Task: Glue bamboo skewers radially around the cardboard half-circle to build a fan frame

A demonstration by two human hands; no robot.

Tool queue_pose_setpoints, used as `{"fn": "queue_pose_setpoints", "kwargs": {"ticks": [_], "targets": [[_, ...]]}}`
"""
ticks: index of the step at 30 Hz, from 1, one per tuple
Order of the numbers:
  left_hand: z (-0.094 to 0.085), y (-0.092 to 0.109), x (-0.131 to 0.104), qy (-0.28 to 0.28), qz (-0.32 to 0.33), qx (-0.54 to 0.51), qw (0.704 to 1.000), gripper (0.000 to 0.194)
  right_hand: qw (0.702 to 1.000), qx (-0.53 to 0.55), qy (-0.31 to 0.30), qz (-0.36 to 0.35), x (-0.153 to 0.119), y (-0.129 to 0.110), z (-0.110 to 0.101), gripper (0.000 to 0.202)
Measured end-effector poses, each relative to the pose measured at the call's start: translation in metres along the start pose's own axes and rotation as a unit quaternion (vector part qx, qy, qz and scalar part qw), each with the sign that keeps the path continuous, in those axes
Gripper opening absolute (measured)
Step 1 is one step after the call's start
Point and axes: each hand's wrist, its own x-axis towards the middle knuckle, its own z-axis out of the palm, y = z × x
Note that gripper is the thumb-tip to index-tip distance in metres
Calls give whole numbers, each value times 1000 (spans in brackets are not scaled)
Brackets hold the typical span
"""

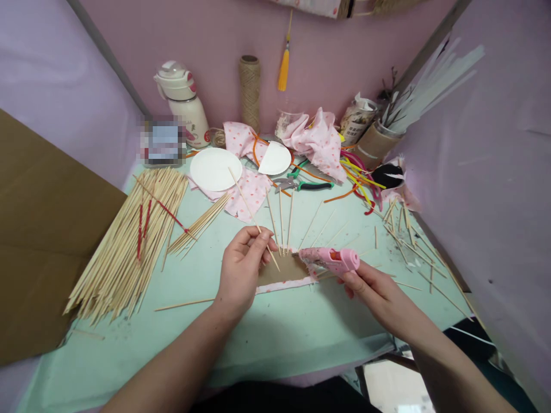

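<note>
Between the thumb and fingers of my left hand (247, 264) is a thin bamboo skewer (244, 198), its lower tip over a brown cardboard piece (278, 273). My right hand (365, 285) grips a pink hot glue gun (331, 259) by its handle, with the nozzle pointing left at the cardboard's upper edge. Several skewers (282, 221) fan outward from that cardboard, and pink dotted fabric (284, 285) trims its lower edge. Part of the cardboard is hidden behind my left hand and the glue gun.
A big pile of skewers (129, 241) lies at left beside a large cardboard sheet (47, 241). Green-handled pliers (314, 186), white paper discs (216, 170), dotted cloth (316, 143), a twine spool (250, 92) and a bottle (187, 115) stand behind. Cut sticks (413, 241) lie scattered at right.
</note>
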Motion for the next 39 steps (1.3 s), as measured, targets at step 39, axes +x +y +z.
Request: {"fn": "queue_pose_setpoints", "kwargs": {"ticks": [39], "targets": [[-2,-2,1,-6,-11,9,1000,18,983,-92,121,-99,-8,14,-7,32]]}}
